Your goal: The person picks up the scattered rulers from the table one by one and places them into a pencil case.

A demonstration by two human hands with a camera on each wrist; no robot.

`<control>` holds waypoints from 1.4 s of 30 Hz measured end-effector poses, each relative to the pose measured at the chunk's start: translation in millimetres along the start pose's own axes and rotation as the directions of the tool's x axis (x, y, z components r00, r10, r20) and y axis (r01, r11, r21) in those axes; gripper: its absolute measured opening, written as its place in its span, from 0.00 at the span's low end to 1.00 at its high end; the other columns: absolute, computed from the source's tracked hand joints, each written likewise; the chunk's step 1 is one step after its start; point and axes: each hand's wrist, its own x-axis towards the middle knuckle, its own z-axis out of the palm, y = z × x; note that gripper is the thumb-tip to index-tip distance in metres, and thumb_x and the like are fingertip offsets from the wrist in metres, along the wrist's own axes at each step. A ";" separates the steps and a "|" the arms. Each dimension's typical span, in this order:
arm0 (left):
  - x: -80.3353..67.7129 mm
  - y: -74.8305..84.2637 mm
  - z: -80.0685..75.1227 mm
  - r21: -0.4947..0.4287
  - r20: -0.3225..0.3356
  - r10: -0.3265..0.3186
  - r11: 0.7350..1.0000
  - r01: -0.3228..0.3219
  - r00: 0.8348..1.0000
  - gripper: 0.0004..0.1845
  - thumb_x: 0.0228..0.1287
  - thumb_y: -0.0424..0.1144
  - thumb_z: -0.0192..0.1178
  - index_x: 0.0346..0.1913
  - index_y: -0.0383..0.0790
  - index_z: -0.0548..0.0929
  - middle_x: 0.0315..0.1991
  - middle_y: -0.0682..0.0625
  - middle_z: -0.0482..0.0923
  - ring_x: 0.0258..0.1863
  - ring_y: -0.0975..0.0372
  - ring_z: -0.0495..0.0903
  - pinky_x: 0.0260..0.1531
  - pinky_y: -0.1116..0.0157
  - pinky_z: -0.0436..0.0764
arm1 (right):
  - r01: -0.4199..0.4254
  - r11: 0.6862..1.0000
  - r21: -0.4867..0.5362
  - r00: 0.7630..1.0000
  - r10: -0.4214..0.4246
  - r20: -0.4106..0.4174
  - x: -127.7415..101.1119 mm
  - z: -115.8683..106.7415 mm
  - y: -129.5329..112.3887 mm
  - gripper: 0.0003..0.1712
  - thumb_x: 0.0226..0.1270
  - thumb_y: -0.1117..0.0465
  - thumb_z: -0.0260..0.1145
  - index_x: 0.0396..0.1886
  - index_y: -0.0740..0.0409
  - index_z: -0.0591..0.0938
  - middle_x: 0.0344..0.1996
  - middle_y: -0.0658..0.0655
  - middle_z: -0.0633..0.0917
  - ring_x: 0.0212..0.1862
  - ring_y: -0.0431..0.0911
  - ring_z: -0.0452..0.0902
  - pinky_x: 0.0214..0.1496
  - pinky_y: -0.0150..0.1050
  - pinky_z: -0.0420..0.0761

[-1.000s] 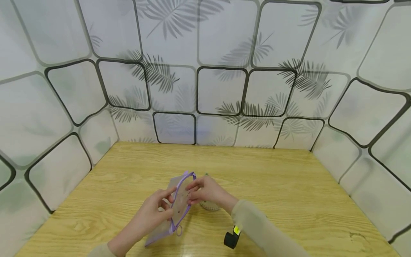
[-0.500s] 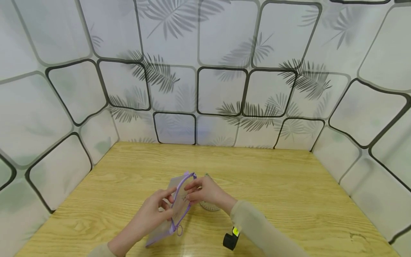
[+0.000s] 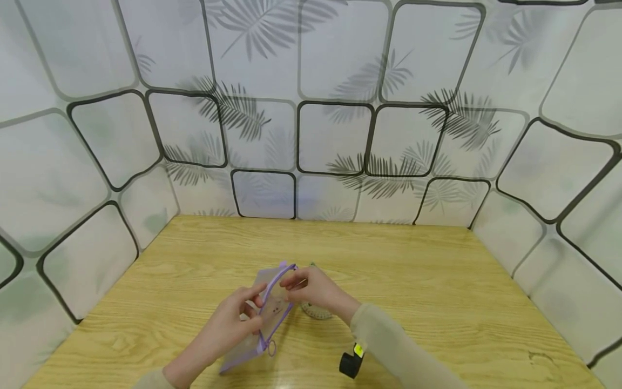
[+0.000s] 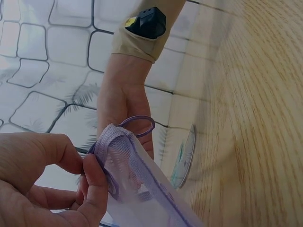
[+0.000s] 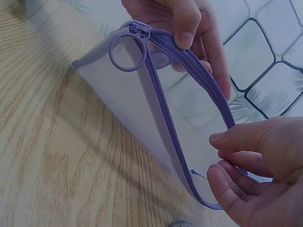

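Note:
A see-through mesh zip pouch (image 3: 243, 346) with purple edging stands tilted on the table, its zipped mouth spread open. My left hand (image 3: 233, 319) pinches one side of the mouth between thumb and fingers. At the far end of the mouth is my right hand (image 3: 313, 289), its curled fingers (image 5: 236, 137) around the zipper edge in the right wrist view. A purple ring pull (image 5: 128, 52) hangs at the near corner. Beside the pouch, partly under my right hand, lies a clear protractor (image 3: 317, 312) with tick marks. Small dark marks show on the pouch's inside.
The wood-grain table (image 3: 413, 270) extends around the hands. A patterned curtain (image 3: 335, 140) encloses its back and sides. A black device with a yellow label (image 3: 351, 363) is worn at the right sleeve.
My right fingers have shifted slightly at the pouch's mouth, and its near edge has moved a little to the right. My left hand has stayed still.

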 end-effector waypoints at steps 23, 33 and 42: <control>0.9 1.1 0.1 0.002 -0.017 0.011 1.000 -0.011 1.000 0.35 0.56 0.24 0.60 0.68 0.20 0.65 0.44 0.42 0.72 0.32 0.68 0.77 0.26 0.72 0.84 | 0.021 1.000 0.009 0.999 -0.021 -0.048 -4.5 -4.4 5.3 0.20 0.63 0.63 0.69 0.55 0.62 0.81 0.48 0.62 0.84 0.45 0.43 0.80 0.47 0.35 0.84; 0.2 0.2 0.2 0.006 -0.012 -0.021 1.000 0.021 1.000 0.36 0.56 0.26 0.61 0.69 0.22 0.64 0.45 0.43 0.71 0.34 0.66 0.76 0.29 0.72 0.84 | 0.057 0.998 0.024 0.996 -0.056 -0.068 -4.3 -8.2 9.1 0.20 0.61 0.65 0.70 0.54 0.64 0.82 0.47 0.65 0.84 0.43 0.41 0.80 0.46 0.31 0.82; -0.1 -0.2 -0.5 0.004 -0.004 -0.021 1.000 0.021 1.000 0.36 0.57 0.26 0.61 0.69 0.22 0.64 0.45 0.42 0.71 0.34 0.64 0.76 0.29 0.72 0.85 | 0.061 0.998 0.008 0.995 -0.060 -0.077 -4.6 -11.9 13.4 0.21 0.61 0.65 0.71 0.54 0.65 0.81 0.46 0.65 0.84 0.42 0.40 0.79 0.46 0.31 0.82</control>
